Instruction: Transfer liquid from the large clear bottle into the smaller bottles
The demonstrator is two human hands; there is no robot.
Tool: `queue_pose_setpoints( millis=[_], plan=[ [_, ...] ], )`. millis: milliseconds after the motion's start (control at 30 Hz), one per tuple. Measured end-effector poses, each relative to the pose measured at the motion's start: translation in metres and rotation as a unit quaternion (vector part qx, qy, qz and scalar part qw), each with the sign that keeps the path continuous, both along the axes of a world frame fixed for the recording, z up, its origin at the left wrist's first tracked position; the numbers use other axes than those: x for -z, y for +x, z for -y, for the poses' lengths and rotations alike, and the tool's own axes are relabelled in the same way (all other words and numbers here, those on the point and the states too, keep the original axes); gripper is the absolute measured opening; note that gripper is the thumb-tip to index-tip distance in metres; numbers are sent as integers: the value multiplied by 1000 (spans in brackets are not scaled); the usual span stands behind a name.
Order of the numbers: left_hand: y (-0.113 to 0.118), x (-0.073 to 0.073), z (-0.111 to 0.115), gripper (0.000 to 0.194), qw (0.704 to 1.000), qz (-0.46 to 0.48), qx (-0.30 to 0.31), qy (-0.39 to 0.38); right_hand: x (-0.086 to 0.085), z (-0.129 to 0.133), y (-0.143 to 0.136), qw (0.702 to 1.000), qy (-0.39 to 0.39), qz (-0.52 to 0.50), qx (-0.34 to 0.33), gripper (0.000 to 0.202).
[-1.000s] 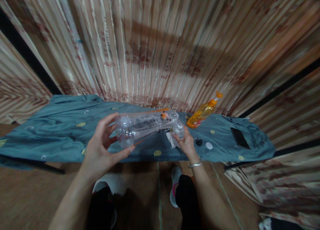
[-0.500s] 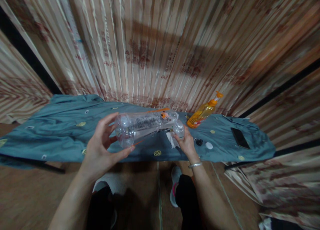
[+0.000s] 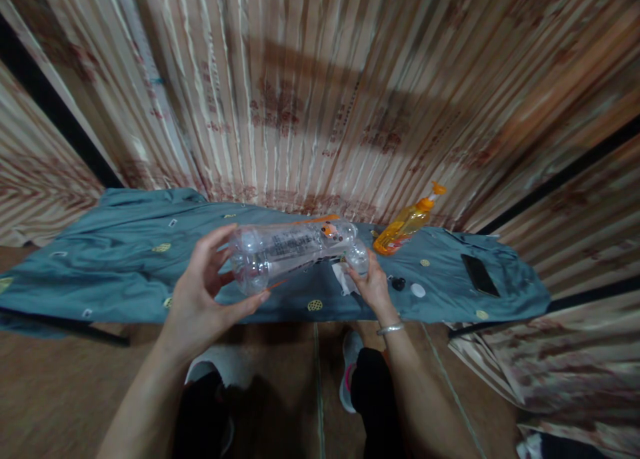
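Note:
A large clear plastic bottle [image 3: 295, 249] with a printed label lies sideways between my hands, above the cloth. My left hand [image 3: 207, 286] grips its base end, thumb below and fingers behind. At the neck end, my right hand [image 3: 371, 282] has its fingers closed round the narrow part. A white piece of paper or tissue [image 3: 345, 280] shows just beside my right fingers; whether they touch it I cannot tell. Right of that hand lie a small black cap-like piece [image 3: 399, 284] and a white round disc [image 3: 418, 290].
A blue-green patterned cloth [image 3: 115, 259] covers the narrow table. An orange pump bottle [image 3: 403, 226] leans at the back right, and a dark phone [image 3: 480, 275] lies further right. Striped curtains [image 3: 300, 79] hang behind. Black frame bars [image 3: 55, 106] slope at both sides.

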State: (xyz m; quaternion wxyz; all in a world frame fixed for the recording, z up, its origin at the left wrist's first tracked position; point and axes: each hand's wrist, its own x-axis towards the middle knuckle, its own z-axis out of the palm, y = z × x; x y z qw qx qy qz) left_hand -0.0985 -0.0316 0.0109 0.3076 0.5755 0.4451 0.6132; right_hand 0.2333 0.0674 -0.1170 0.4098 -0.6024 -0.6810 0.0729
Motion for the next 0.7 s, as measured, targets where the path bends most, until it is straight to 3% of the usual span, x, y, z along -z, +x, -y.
queue_pose_setpoints(
  millis=[700],
  plan=[
    [-2, 4, -2, 89, 1000, 0, 8, 30, -4, 3, -3, 1000, 1, 4, 8, 62]
  ],
)
